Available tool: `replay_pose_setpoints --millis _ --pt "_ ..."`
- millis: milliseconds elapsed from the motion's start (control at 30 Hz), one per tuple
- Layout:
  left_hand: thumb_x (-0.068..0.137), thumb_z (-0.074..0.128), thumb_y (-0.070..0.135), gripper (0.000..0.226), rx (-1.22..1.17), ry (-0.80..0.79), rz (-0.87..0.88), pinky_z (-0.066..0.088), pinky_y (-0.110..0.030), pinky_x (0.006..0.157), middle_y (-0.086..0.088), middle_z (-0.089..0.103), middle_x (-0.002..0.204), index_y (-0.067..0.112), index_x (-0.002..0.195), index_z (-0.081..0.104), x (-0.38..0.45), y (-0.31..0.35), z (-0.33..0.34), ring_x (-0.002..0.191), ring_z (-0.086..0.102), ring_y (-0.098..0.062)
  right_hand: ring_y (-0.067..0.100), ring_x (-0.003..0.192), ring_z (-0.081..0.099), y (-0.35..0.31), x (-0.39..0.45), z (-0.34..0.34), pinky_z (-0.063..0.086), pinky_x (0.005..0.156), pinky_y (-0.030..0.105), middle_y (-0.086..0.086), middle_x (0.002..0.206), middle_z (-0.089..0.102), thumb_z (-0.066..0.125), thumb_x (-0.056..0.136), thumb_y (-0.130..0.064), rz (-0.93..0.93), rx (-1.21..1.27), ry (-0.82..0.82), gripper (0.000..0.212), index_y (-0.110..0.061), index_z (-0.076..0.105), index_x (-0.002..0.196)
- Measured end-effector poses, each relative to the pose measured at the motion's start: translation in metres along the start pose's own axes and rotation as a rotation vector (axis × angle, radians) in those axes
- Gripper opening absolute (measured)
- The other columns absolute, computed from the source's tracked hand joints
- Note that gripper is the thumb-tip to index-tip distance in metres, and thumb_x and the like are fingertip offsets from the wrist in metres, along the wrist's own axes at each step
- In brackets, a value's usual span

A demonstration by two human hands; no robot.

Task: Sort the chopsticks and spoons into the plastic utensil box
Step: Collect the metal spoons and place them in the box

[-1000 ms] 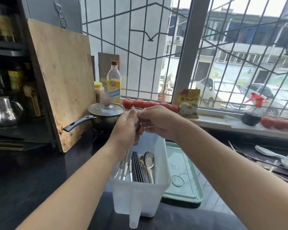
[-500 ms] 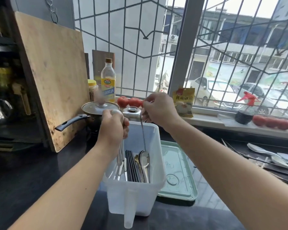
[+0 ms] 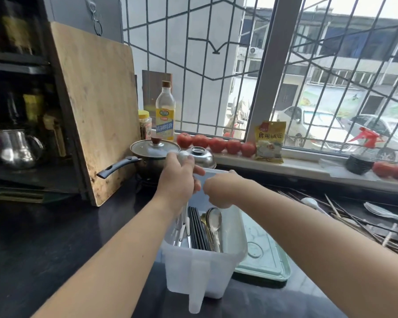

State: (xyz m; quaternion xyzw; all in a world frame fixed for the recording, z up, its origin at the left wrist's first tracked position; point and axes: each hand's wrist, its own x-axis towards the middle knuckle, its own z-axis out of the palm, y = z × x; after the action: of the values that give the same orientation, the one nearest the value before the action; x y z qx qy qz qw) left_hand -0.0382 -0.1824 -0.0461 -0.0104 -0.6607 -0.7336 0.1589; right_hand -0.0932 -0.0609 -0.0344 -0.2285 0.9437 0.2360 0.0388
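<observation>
Half a second ago the right hand (image 3: pixel 218 191) held a metal spoon by its handle tip, high above the plastic utensil box (image 3: pixel 202 260); now that hand sits low at the box's far right rim with its fingers curled, and whether they close on anything cannot be told, so the spoon has most likely gone down among the metal spoons (image 3: pixel 213 223) in the right part of the box. By that reading one more piece is sorted, though many remain. The box itself, the largest task thing, stands on the dark tabletop (image 3: pixel 55 237) straight in front of the person: translucent white plastic, rectangular, smooth-walled, with a moulded spout-like tab on its near face. To its right lies a pale green lid (image 3: pixel 262 253), flat with rounded corners. Further right of the box, spread on the tabletop, waits a loose heap of chopsticks and spoons (image 3: pixel 354 216), thin brown sticks crossed under pale, glossy spoon bowls. The left hand (image 3: pixel 179 180) is above the box's left side, clasped round a bundle of white-handled utensils (image 3: pixel 182 223) that hang down into the left compartment, a rounded white end showing above the fist. Between these and the spoons stand black chopsticks (image 3: pixel 197 228), straight, slim and matte. Behind the box sits a steel pot (image 3: pixel 154 154) with a glass lid.
</observation>
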Motion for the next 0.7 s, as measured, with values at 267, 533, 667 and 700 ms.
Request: replay_pose_setpoints --millis 267,533,667,700 --pt "0.111 0.048 0.026 0.025 0.072 -0.135 0.043 0.045 -0.029 0.049 -0.005 0.074 0.081 0.001 0.115 0.048 -0.005 0.005 0.007 0.056 0.066 -0.021 0.018 0.059 0.061 0.018 -0.028 -0.036 0.055 0.062 0.031 0.001 0.062 0.062 0.048 0.107 -0.028 -0.08 1.626 0.208 0.035 -0.002 0.068 0.094" --pt "0.112 0.044 0.023 0.016 -0.027 -0.254 -0.011 0.056 -0.034 0.06 -0.007 0.08 0.099 0.01 0.115 0.052 -0.011 0.012 0.007 0.074 0.076 -0.029 0.021 0.068 0.066 0.032 -0.026 -0.039 0.06 0.063 0.032 0.011 0.079 0.068 0.053 0.105 -0.016 0.18 2.071 0.261 0.024 0.004 0.065 0.106" --pt "0.114 0.038 0.021 0.018 -0.097 -0.143 -0.056 0.064 -0.043 0.068 -0.012 0.078 0.104 0.009 0.118 0.051 -0.008 0.009 0.003 0.085 0.078 -0.027 0.012 0.052 0.059 0.055 -0.03 -0.047 0.049 0.047 0.023 0.012 0.08 0.066 0.057 0.103 -0.017 0.426 2.074 0.588 0.018 -0.001 0.062 0.109" --pt "0.114 0.038 0.022 0.018 -0.093 -0.096 -0.051 0.064 -0.044 0.067 -0.013 0.077 0.103 0.01 0.118 0.049 -0.006 0.008 0.002 0.082 0.078 -0.027 0.012 0.052 0.064 0.059 -0.032 -0.046 0.053 0.05 0.024 0.014 0.085 0.069 0.059 0.102 -0.016 0.414 1.856 0.686 0.016 -0.005 0.062 0.112"
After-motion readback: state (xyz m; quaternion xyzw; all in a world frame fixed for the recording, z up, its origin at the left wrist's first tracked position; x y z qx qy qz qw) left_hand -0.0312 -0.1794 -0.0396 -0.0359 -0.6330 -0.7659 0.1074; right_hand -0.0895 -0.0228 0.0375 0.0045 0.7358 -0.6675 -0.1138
